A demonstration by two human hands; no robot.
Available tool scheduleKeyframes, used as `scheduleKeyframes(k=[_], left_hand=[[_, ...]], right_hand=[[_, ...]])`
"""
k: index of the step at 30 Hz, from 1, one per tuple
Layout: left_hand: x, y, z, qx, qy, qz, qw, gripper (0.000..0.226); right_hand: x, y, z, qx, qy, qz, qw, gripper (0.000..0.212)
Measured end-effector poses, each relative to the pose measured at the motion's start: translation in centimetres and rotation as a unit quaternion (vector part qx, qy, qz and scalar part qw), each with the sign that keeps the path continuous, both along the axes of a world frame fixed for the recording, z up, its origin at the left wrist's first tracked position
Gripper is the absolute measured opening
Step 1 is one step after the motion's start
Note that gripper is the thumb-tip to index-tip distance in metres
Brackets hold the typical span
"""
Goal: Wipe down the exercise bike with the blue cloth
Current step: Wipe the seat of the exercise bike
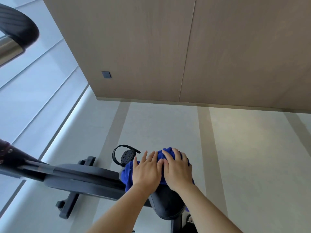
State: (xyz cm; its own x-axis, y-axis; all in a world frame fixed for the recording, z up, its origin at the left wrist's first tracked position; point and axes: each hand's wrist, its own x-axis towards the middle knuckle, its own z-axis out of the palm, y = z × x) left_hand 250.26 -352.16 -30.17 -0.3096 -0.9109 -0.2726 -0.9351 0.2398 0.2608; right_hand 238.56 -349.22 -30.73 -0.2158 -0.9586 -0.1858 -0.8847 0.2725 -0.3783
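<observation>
We see the bunched deep-blue cloth (167, 151) lying on the front of the black padded saddle (168, 205) of the dark grey exercise bike (75, 176). Both our hands lie on top of it, side by side and touching. The left hand (147, 169) rests flat with straight fingers on the cloth's left part; blue folds show beyond its wrist and fingertips. The right hand (178, 169) is spread over the cloth's raised bunch, fingers laid across it and gripping nothing. The black strapped pedal (126, 156) sits just left of the left fingertips, above the pale grey floor (244, 148).
</observation>
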Motion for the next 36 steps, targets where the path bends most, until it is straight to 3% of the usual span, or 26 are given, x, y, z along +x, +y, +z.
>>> scheduleKeyframes(k=[7, 12, 16, 22, 29, 36], left_hand=[[-3.0, -3.5, 0.1, 0.038, 0.021, 0.048, 0.998, 0.054], [-4.2, -3.9, 0.1, 0.062, -0.009, 0.123, 0.990, 0.054], [-4.7, -3.7, 1.2, 0.116, -0.039, 0.162, 0.979, 0.050], [-4.0, 0.2, 2.2, 0.059, -0.010, 0.074, 0.996, 0.061], [-2.8, 7.0, 2.6, 0.025, 0.010, 0.020, 0.999, 0.057], [-0.9, 12.9, 0.9, 0.001, 0.049, -0.004, 0.999, 0.060]], right_hand=[[-3.9, -5.0, 0.1, 0.072, -0.153, 0.085, 0.982, 0.043], [-5.1, -6.5, -0.4, 0.104, -0.232, 0.087, 0.963, 0.038], [-5.3, -5.6, -0.4, 0.058, -0.241, 0.074, 0.966, 0.028], [-5.7, -1.3, 0.3, -0.024, -0.251, 0.068, 0.965, 0.032], [-4.7, 6.3, 2.1, -0.062, -0.172, 0.067, 0.981, 0.037], [-0.7, 13.6, -0.1, -0.099, -0.220, 0.038, 0.970, 0.045]])
